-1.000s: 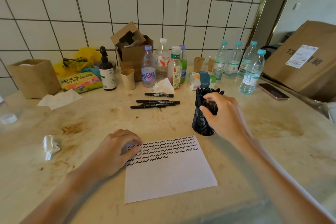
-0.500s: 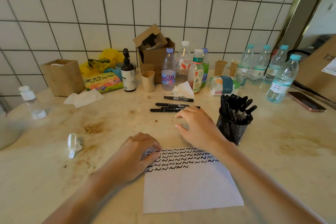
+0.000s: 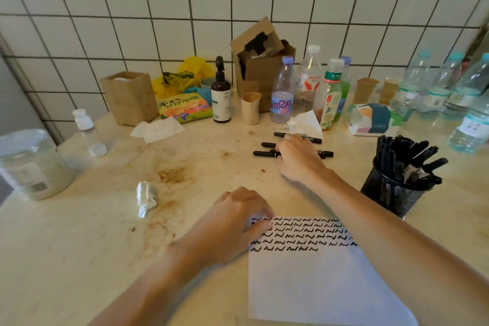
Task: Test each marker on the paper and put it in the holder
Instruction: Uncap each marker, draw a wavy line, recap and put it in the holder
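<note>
Black markers (image 3: 267,153) lay left-to-right under my right hand (image 3: 299,160), fingers curled over them, grip unclear; left hand (image 3: 235,222) farther, pressing paper (image 3: 312,283)

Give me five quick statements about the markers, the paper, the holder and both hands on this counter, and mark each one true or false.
1. The black mesh holder is already packed with black markers. True.
2. The right hand is over the loose black markers lying on the beige stone counter. True.
3. The white sheet of paper is completely blank. False: rows of black squiggles fill its top part.
4. The left hand is holding a marker above the paper. False: it rests on the paper's top left corner with no marker visible in it.
5. The mesh holder stands on the paper. False: it stands on the counter to the right of the paper.
</note>
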